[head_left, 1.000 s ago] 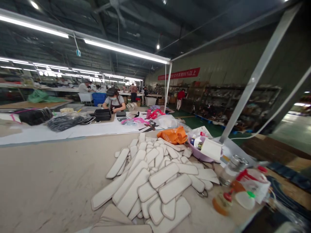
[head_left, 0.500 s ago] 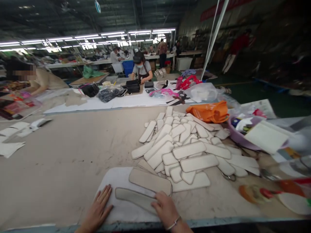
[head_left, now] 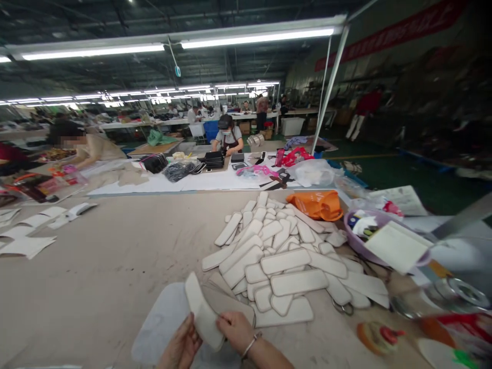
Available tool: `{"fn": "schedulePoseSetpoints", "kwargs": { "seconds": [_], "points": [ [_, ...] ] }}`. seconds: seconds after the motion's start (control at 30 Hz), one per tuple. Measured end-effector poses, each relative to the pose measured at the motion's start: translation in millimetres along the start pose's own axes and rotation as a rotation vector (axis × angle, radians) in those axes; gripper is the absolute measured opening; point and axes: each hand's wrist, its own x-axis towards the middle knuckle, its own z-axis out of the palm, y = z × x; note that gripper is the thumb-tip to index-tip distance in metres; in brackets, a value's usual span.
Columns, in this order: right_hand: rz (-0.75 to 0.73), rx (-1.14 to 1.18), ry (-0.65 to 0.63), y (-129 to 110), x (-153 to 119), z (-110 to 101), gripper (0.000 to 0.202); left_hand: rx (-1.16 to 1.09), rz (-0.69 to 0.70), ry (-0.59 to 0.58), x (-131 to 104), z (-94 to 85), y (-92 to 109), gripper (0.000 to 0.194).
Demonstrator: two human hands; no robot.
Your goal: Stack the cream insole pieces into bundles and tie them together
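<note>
A cream strip with rounded corners (head_left: 203,313) is tilted up off the table and slightly bent. My left hand (head_left: 183,341) grips its left edge with thumb and fingers. At its right edge, my right hand (head_left: 236,330), with a bracelet at the wrist, pinches it. Below lies a whitish rounded sheet (head_left: 159,318), partly covered by my hands and the strip. Behind the strip, a few beige rounded pieces (head_left: 230,303) rest in a small stack. Beyond these spreads a large heap of similar cream pieces with dark edges (head_left: 284,260).
An orange bag (head_left: 317,205) and a purple basin (head_left: 357,246) stand right of the heap. A round container with a red top (head_left: 378,335) sits nearer. White cut pieces (head_left: 28,241) lie at far left. Across the table a co-worker (head_left: 228,136) handles black pieces.
The strip, flat on the whitish sheet before, is now raised and tilted. My left hand has gone from lying flat on the sheet to gripping the strip. The camera view has tipped upward.
</note>
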Motion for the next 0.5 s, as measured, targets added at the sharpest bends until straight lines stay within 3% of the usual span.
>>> {"fn": "schedulePoseSetpoints", "kwargs": {
  "seconds": [0.1, 0.2, 0.33, 0.5],
  "points": [
    [0.015, -0.044, 0.027, 10.1, 2.5, 4.1, 0.034, -0.073, 0.067, 0.228, -7.5, -3.6, 10.9, 0.025],
    [0.119, -0.148, 0.102, 30.1, 7.2, 5.4, 0.07, -0.096, 0.138, 0.321, -12.3, -22.1, 23.1, 0.019],
    [0.199, -0.449, 0.017, 48.2, 16.5, 15.0, 0.091, -0.047, 0.188, 0.368, -16.7, -34.0, 33.2, 0.021],
    [0.245, -0.491, 0.027, 48.8, 29.9, 20.4, 0.097, 0.193, 0.152, 0.32, -12.7, -22.8, 46.4, 0.037]
  ]
}}
